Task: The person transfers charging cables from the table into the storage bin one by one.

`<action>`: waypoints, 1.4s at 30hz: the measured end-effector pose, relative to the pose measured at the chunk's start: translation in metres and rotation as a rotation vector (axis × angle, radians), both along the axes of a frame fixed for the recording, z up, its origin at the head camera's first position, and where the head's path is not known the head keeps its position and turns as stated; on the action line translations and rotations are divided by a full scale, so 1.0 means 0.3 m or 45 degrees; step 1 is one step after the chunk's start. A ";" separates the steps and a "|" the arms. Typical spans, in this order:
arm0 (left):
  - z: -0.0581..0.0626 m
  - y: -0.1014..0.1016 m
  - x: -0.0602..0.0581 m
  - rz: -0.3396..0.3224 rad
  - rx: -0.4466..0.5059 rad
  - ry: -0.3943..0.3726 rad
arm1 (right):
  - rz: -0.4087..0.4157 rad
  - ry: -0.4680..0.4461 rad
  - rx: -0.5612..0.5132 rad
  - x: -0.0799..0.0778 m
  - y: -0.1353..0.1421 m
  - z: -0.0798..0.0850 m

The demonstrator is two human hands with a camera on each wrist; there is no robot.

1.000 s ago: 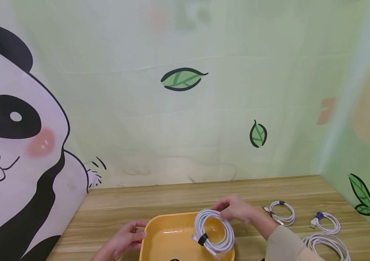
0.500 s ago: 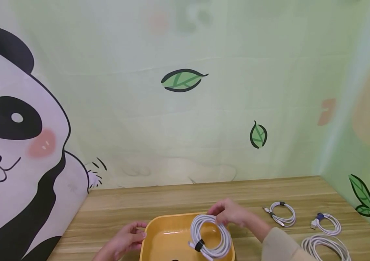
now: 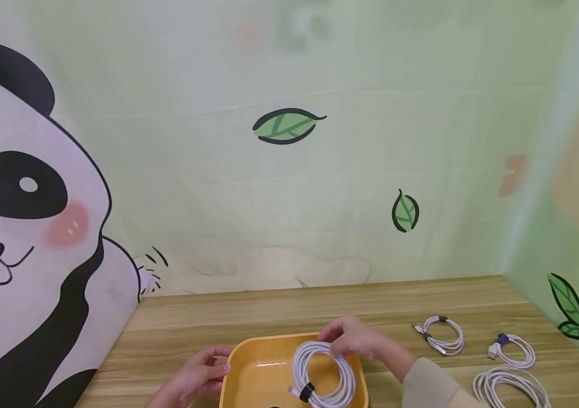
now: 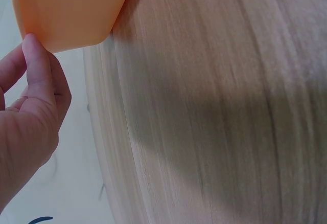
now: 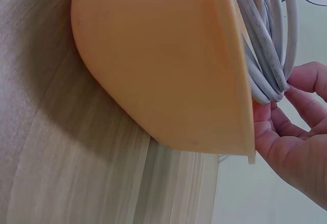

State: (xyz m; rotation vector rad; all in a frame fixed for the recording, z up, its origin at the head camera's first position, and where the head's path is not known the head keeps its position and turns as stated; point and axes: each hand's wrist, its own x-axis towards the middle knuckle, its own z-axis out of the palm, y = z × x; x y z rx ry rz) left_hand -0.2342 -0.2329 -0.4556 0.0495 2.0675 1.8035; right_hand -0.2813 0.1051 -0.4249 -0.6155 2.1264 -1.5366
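My right hand (image 3: 354,336) pinches the upper right of a coiled white cable (image 3: 297,368) bound with a black strap. The coil hangs tilted over the right part of a yellow-orange tray (image 3: 248,341). In the right wrist view, fingertips and thumb grip the cable loops (image 5: 265,55) just past the tray's rim (image 5: 240,65). My left hand (image 3: 199,371) holds the tray's left rim; the left wrist view has its fingertips pinching the tray edge (image 4: 76,46). A small dark thing inside the tray is cut off at the bottom of the head view.
On the wooden table (image 3: 182,317), to the right, lie a white coiled cable with black ties (image 3: 455,343), one with a blue tie (image 3: 528,354) and a larger white coil (image 3: 483,388). Behind stands a printed backdrop (image 3: 289,226) with a panda and leaves.
My right hand has moved left and slightly down with the coiled cable, bringing it further over the tray. The left hand stays on the tray's rim.
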 end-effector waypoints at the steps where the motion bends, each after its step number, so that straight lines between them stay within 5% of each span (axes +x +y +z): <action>1: 0.000 0.000 0.000 -0.003 0.003 0.002 | 0.001 0.005 0.004 0.000 -0.003 -0.001; 42: 0.004 0.005 0.003 0.015 -0.012 -0.006 | 0.080 0.135 0.110 -0.008 -0.084 -0.085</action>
